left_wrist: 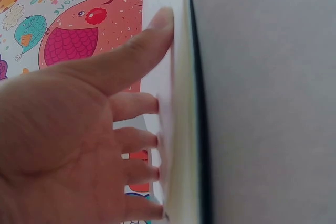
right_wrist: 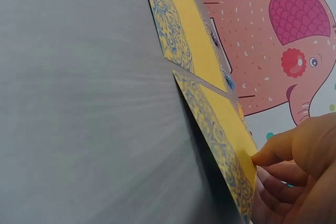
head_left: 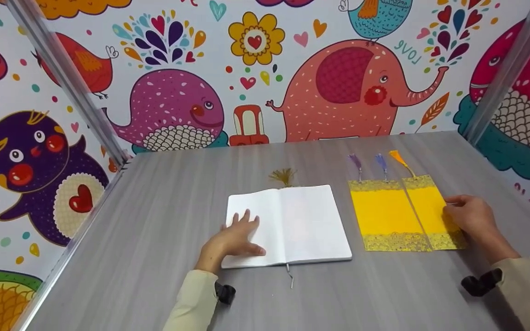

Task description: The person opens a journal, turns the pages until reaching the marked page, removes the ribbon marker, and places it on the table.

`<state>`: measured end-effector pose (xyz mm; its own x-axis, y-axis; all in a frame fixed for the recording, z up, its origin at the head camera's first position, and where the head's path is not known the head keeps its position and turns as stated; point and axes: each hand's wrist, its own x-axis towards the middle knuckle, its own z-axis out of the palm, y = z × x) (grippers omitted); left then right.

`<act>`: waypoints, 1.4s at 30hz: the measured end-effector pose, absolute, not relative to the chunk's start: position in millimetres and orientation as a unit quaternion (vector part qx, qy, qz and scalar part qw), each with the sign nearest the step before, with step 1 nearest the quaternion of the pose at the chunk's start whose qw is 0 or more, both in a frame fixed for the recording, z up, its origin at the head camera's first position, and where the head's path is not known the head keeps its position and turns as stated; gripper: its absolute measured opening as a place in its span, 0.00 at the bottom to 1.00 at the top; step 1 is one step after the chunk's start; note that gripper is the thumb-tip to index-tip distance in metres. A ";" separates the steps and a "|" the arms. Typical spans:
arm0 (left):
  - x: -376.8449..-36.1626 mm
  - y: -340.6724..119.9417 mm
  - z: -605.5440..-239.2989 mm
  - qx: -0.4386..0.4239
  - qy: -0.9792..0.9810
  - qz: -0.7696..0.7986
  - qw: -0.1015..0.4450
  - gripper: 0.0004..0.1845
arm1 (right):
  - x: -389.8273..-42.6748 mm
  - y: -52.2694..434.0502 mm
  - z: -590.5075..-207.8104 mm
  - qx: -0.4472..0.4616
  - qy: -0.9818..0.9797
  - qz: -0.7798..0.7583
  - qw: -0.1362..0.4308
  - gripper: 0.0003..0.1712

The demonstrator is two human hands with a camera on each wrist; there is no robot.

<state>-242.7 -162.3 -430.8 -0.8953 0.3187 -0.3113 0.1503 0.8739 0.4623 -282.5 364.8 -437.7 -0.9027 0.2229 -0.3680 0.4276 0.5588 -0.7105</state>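
Observation:
An open notebook (head_left: 313, 225) with blank white pages lies on the table. My left hand (head_left: 237, 234) rests on its left page, fingers spread; the left wrist view shows the fingertips (left_wrist: 160, 19) against the paper. To the right, my right hand (head_left: 472, 218) pinches the right edge of a yellow bookmark (head_left: 430, 207) with gold lace-patterned ends and an orange tassel (head_left: 398, 157). In the right wrist view that bookmark (right_wrist: 223, 108) tilts up on the gripped side, with shadow beneath it. Beside it lies more yellow bookmark card (head_left: 384, 211), with a purple tassel (head_left: 354, 161) and a blue tassel (head_left: 381, 162).
A gold tassel (head_left: 282, 176) sticks out past the notebook's top edge. From the bottom edge hangs a thin ribbon (head_left: 291, 278). The grey table (head_left: 164, 207) meets walls printed with cartoon animals, and metal posts (head_left: 72, 87) stand at the corners.

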 end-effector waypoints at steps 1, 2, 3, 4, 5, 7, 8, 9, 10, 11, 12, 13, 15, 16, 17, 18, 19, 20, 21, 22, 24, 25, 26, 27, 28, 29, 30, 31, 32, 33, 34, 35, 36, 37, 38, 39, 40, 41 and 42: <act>-243.1 -162.4 -431.0 0.123 0.948 0.218 0.194 0.49 | -282.6 364.4 -439.0 0.190 0.873 -0.433 0.117 0.35; -243.5 -162.4 -431.0 0.122 0.948 0.219 0.196 0.49 | -282.6 363.8 -440.1 0.193 0.873 -0.434 0.115 0.35; -243.8 -162.3 -431.0 0.121 0.948 0.219 0.199 0.49 | -282.7 363.1 -441.2 0.197 0.872 -0.435 0.113 0.35; -244.4 -162.2 -431.2 0.120 0.947 0.220 0.201 0.49 | -282.8 362.1 -442.1 0.202 0.870 -0.435 0.110 0.35; -244.6 -162.1 -430.9 0.119 0.946 0.222 0.203 0.49 | -283.0 361.2 -442.7 0.207 0.870 -0.434 0.106 0.35; -245.0 -162.1 -431.1 0.118 0.947 0.220 0.203 0.49 | -283.2 359.6 -443.4 0.210 0.871 -0.432 0.102 0.34; -245.1 -162.2 -431.2 0.118 0.947 0.219 0.202 0.49 | -283.2 358.6 -443.3 0.212 0.872 -0.430 0.102 0.34; -245.2 -162.3 -431.4 0.119 0.947 0.218 0.202 0.49 | -283.4 357.7 -442.9 0.213 0.872 -0.429 0.101 0.34; -245.3 -162.6 -431.5 0.119 0.948 0.218 0.202 0.49 | -283.4 356.6 -442.5 0.215 0.873 -0.425 0.101 0.34; -245.2 -162.8 -431.6 0.120 0.948 0.217 0.201 0.50 | -283.4 355.5 -442.0 0.217 0.874 -0.423 0.100 0.34; -245.3 -163.1 -431.8 0.121 0.948 0.215 0.200 0.50 | -283.3 354.3 -441.4 0.218 0.875 -0.420 0.100 0.34; -245.3 -163.3 -431.7 0.123 0.949 0.213 0.199 0.50 | -283.0 352.8 -440.7 0.222 0.875 -0.418 0.100 0.34; -245.1 -163.8 -431.4 0.124 0.948 0.213 0.199 0.50 | -282.9 350.6 -440.0 0.225 0.879 -0.410 0.097 0.34; -244.9 -164.1 -431.5 0.125 0.948 0.214 0.198 0.50 | -282.7 349.4 -439.7 0.226 0.881 -0.405 0.094 0.33; -244.8 -164.3 -431.5 0.126 0.949 0.213 0.196 0.50 | -282.6 348.4 -439.5 0.226 0.883 -0.401 0.092 0.33; -244.4 -164.4 -431.2 0.127 0.949 0.213 0.195 0.50 | -282.4 347.6 -439.3 0.225 0.885 -0.397 0.090 0.33; -244.1 -164.5 -431.1 0.127 0.949 0.213 0.194 0.50 | -282.1 346.9 -439.2 0.224 0.888 -0.392 0.087 0.33; -243.8 -164.5 -431.0 0.128 0.949 0.214 0.193 0.50 | -281.9 346.4 -439.0 0.222 0.891 -0.386 0.084 0.33; -243.5 -164.4 -430.8 0.127 0.949 0.214 0.192 0.50 | -281.6 345.9 -438.9 0.220 0.894 -0.382 0.082 0.33; -243.5 -164.4 -430.7 0.128 0.950 0.212 0.192 0.50 | -281.3 345.4 -438.7 0.219 0.896 -0.379 0.079 0.33; -243.2 -164.1 -430.3 0.127 0.950 0.212 0.192 0.50 | -280.9 344.8 -438.4 0.218 0.898 -0.374 0.076 0.32; -243.2 -164.0 -430.1 0.126 0.950 0.213 0.192 0.50 | -280.7 344.6 -438.3 0.218 0.899 -0.373 0.076 0.32; -243.2 -163.9 -430.0 0.126 0.950 0.212 0.193 0.50 | -280.6 344.5 -438.4 0.219 0.899 -0.373 0.075 0.32; -243.1 -163.8 -429.8 0.126 0.949 0.212 0.194 0.50 | -280.7 344.5 -438.7 0.219 0.898 -0.373 0.075 0.32; -243.1 -163.7 -429.8 0.126 0.949 0.212 0.195 0.50 | -280.9 344.4 -439.1 0.220 0.899 -0.372 0.073 0.32; -243.2 -163.6 -429.7 0.125 0.949 0.212 0.195 0.50 | -281.0 344.3 -439.5 0.220 0.900 -0.370 0.072 0.32; -243.3 -163.6 -429.6 0.126 0.949 0.214 0.195 0.50 | -281.3 344.4 -440.2 0.218 0.903 -0.363 0.068 0.32; -243.3 -163.6 -429.5 0.126 0.949 0.216 0.194 0.50 | -281.4 344.3 -440.9 0.214 0.908 -0.355 0.063 0.32; -243.3 -163.5 -429.5 0.126 0.948 0.217 0.194 0.50 | -281.7 344.3 -441.7 0.211 0.912 -0.347 0.058 0.32; -243.4 -163.5 -429.6 0.126 0.948 0.219 0.194 0.50 | -281.8 344.1 -442.2 0.208 0.916 -0.338 0.054 0.31; -243.4 -163.5 -429.7 0.125 0.948 0.221 0.193 0.50 | -281.9 344.0 -442.6 0.205 0.920 -0.330 0.049 0.31; -243.4 -163.5 -429.7 0.125 0.947 0.223 0.192 0.50 | -281.8 343.9 -442.7 0.203 0.923 -0.324 0.045 0.31; -243.3 -163.4 -429.9 0.125 0.947 0.226 0.191 0.50 | -281.7 343.9 -442.4 0.201 0.924 -0.322 0.044 0.31; -243.2 -163.4 -430.0 0.125 0.947 0.226 0.191 0.50 | -281.5 343.9 -441.8 0.200 0.923 -0.325 0.044 0.31; -243.1 -163.4 -430.0 0.125 0.947 0.225 0.190 0.50 | -281.1 343.8 -440.8 0.201 0.921 -0.331 0.047 0.32; -243.0 -163.4 -430.1 0.125 0.947 0.225 0.190 0.50 | -280.7 343.5 -439.4 0.201 0.918 -0.338 0.049 0.32; -243.0 -163.4 -430.0 0.124 0.947 0.225 0.190 0.50 | -280.3 343.1 -437.8 0.199 0.917 -0.343 0.050 0.33; -243.1 -163.5 -430.1 0.124 0.948 0.225 0.190 0.50 | -280.0 342.5 -435.9 0.197 0.914 -0.351 0.053 0.34; -243.3 -163.5 -430.2 0.125 0.948 0.224 0.189 0.49 | -279.8 341.7 -433.9 0.195 0.911 -0.359 0.056 0.34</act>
